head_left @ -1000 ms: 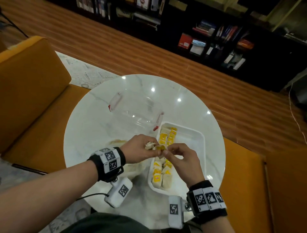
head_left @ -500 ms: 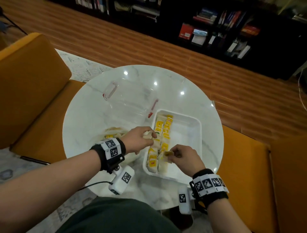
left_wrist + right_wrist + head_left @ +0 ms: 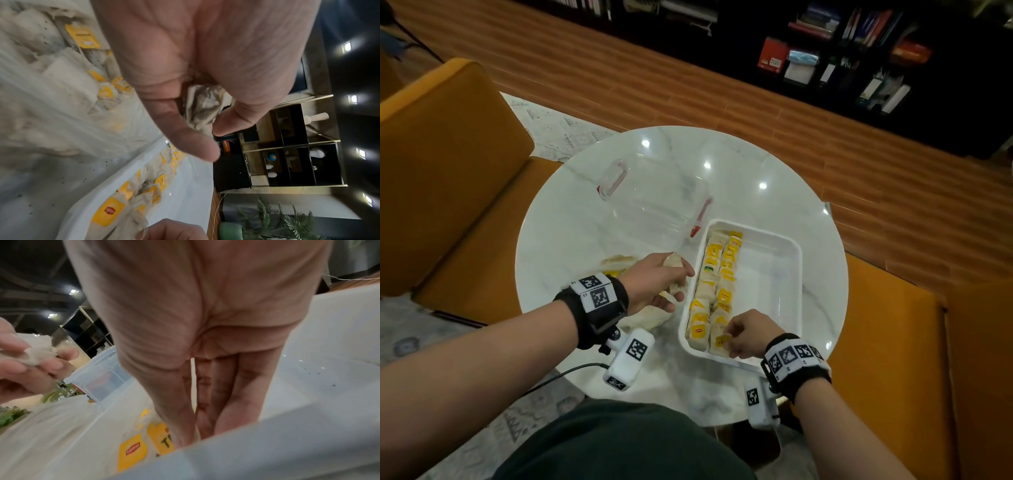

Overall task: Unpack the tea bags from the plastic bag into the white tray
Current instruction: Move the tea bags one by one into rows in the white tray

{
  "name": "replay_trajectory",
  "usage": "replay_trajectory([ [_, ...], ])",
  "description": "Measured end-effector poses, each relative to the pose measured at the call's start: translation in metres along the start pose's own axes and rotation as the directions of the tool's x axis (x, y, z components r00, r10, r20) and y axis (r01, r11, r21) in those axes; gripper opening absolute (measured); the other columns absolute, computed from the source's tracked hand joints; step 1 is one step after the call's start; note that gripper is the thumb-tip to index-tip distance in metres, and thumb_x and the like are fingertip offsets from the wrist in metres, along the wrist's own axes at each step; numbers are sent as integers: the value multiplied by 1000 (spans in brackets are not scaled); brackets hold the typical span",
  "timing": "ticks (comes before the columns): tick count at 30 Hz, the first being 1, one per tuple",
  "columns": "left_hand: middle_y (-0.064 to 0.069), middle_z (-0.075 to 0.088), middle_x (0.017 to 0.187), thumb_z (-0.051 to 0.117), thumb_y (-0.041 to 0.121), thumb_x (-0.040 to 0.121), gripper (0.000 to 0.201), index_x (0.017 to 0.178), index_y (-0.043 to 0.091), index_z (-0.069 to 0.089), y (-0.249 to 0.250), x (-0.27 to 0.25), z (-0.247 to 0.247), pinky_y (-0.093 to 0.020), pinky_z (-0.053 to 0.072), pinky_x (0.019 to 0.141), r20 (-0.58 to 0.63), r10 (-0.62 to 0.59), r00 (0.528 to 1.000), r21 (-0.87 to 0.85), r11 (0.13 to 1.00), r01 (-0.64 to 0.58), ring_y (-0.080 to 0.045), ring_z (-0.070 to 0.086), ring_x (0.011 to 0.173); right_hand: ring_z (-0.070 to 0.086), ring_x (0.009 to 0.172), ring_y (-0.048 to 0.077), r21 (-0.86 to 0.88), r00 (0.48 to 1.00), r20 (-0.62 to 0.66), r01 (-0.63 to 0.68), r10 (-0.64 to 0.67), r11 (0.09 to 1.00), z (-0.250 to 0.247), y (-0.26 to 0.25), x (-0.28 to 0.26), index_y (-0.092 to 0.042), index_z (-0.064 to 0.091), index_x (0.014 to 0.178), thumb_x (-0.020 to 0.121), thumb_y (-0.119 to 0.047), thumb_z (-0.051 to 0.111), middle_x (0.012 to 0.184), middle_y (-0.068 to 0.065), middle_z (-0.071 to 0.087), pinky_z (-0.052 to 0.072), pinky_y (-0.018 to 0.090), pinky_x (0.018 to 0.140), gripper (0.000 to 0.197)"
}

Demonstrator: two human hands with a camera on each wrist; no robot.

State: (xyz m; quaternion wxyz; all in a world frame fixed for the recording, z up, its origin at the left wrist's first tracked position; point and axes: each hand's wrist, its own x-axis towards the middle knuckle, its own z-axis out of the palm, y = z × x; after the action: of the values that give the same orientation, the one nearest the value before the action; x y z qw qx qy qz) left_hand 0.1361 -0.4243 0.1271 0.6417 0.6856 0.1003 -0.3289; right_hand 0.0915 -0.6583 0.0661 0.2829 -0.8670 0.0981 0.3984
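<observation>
The white tray (image 3: 774, 260) holds two rows of tea bags (image 3: 717, 270) with yellow tags along its left side. My right hand (image 3: 727, 337) is at the tray's near end and pinches a tea bag's yellow tag (image 3: 722, 340). In the right wrist view its fingers (image 3: 226, 402) point down into the tray beside yellow tags (image 3: 133, 451). My left hand (image 3: 678, 284) hovers just left of the tray and grips a crumpled tea bag (image 3: 203, 107). Under that hand lies the plastic bag (image 3: 647, 318) with several more tea bags (image 3: 61, 78) inside.
An empty clear plastic box (image 3: 654, 195) with red latches stands behind the tray on the round white marble table (image 3: 774, 164). Orange seats (image 3: 448, 171) flank the table on both sides. The tray's right half is bare.
My hands have parted from above the tray. The right one went down to the tray's near end with its tea bag. The left one drew back left with its own.
</observation>
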Motion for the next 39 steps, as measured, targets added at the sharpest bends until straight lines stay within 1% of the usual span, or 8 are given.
replay_trajectory([
  [9,-15,67,95,47,-4,92,25,102,5,68,0,2,7,-32,57,59,39,10,999,-28,1000,-9,-25,73,86,69,58,8,-48,997,-36,-64,63,997,-2,-9,4,-17,62,87,81,-16,84,70,-1,72,50,21,54,23],
  [15,-17,68,104,54,-5,94,24,113,6,65,0,-1,7,-33,58,59,73,35,997,-55,998,-31,-32,76,92,72,80,18,-173,991,-124,-70,49,982,-7,-14,-3,-22,62,82,75,-35,89,82,-3,70,57,31,73,31],
  [20,-25,70,106,65,-4,93,29,115,7,49,-2,-1,8,-33,58,57,118,87,989,-100,992,-75,-31,74,86,67,83,11,-66,929,-325,162,-175,985,-25,-19,-34,-27,66,84,85,-41,77,85,-10,70,54,30,77,17],
  [24,-23,74,99,72,0,90,32,106,12,47,0,-5,15,-31,56,55,199,162,967,-43,987,-156,-31,73,84,70,77,9,179,808,-492,458,-324,871,-30,-41,-64,-33,71,89,88,-33,76,87,-12,73,58,32,77,5],
  [26,-18,74,88,72,0,89,33,105,15,48,2,-8,19,-29,52,50,231,191,954,72,975,-212,-29,72,80,70,83,8,206,772,-510,538,-380,817,-32,-51,-73,-39,72,103,88,-33,77,98,-17,71,57,26,78,16],
  [29,-19,73,89,72,-4,81,35,101,18,53,7,-12,25,-27,48,46,256,220,941,208,938,-276,-28,72,77,69,85,5,187,757,-473,587,-452,788,-34,-59,-78,-40,71,112,86,-30,81,108,-15,67,57,21,76,30],
  [33,-23,73,91,81,7,83,35,109,15,58,13,-15,31,-25,48,44,268,226,937,205,936,-285,-23,71,74,68,76,7,172,737,-534,575,-415,800,-37,-54,-74,-34,74,90,87,-18,79,85,-10,72,55,23,74,17],
  [39,-8,67,85,79,22,89,30,113,15,62,9,-14,34,-27,48,46,238,218,946,60,969,-239,-22,66,74,71,77,18,309,740,-598,568,-309,763,-40,-42,-70,-23,77,92,89,-18,77,82,-4,74,60,45,80,6],
])
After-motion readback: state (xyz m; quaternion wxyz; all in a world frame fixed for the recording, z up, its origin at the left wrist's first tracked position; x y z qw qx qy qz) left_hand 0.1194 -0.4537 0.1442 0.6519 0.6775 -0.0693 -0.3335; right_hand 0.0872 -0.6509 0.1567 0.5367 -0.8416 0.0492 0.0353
